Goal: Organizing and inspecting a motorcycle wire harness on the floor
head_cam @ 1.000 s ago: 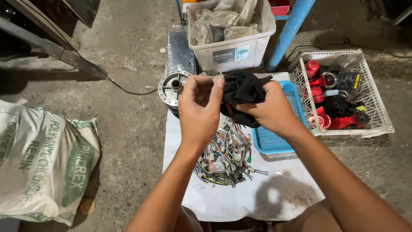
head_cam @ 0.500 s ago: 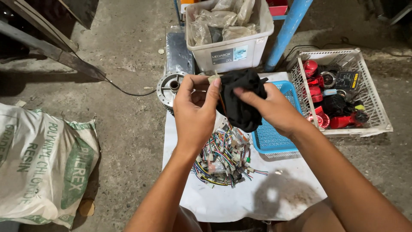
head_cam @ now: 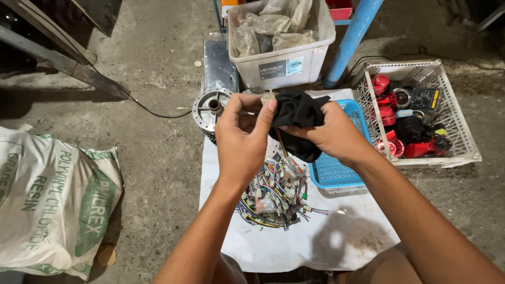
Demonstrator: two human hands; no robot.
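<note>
My left hand (head_cam: 243, 135) is raised over a white sheet (head_cam: 294, 243) and pinches a small pale connector (head_cam: 269, 97) between thumb and fingers; thin wires hang down from it. Right beside it, my right hand (head_cam: 332, 132) grips a bunched black cloth (head_cam: 298, 111) that touches the connector. Below both hands lies a tangled pile of coloured wires with small connectors (head_cam: 274, 192) on the sheet.
A blue mesh tray (head_cam: 332, 173) lies under my right hand. A white basket (head_cam: 456, 132) of red and black parts stands at the right. Behind are a clear bin of plastic bags (head_cam: 284, 59), a blue pole (head_cam: 351, 37) and a round metal hub (head_cam: 211, 108). A printed sack (head_cam: 50, 202) lies left.
Both hands stay close together with the cloth and connector. The left fingers have shifted to pinch the connector upright, and the view has drifted slightly.
</note>
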